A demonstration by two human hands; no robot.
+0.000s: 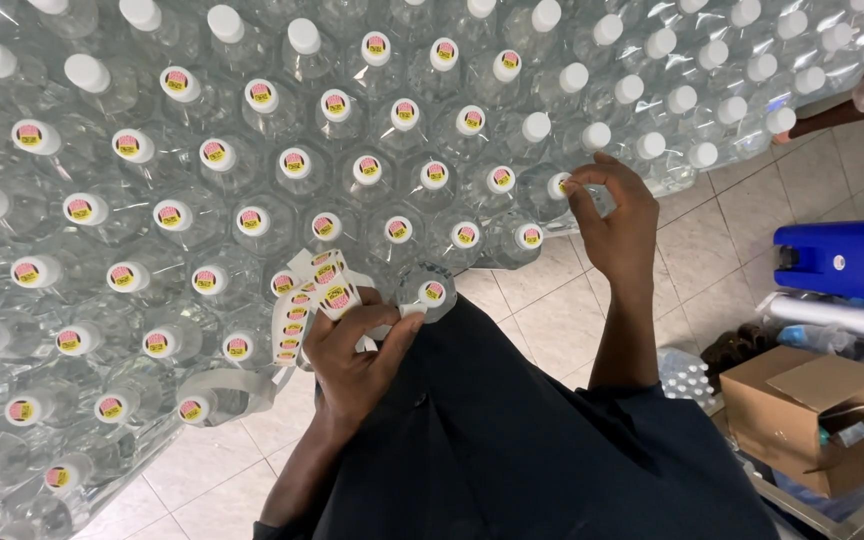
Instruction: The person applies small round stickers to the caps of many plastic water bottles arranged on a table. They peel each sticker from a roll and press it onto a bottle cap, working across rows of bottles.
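Labelling caps, mid-run. Right hand (614, 215) pinches a round sticker onto a bottle cap (558, 186) at the pack's edge; grip narrow. Left hand (352, 350) holds the sticker strip (314, 295), fingers closed on it. Next move, likely: peel another sticker, aim at a bare white cap (596, 135).
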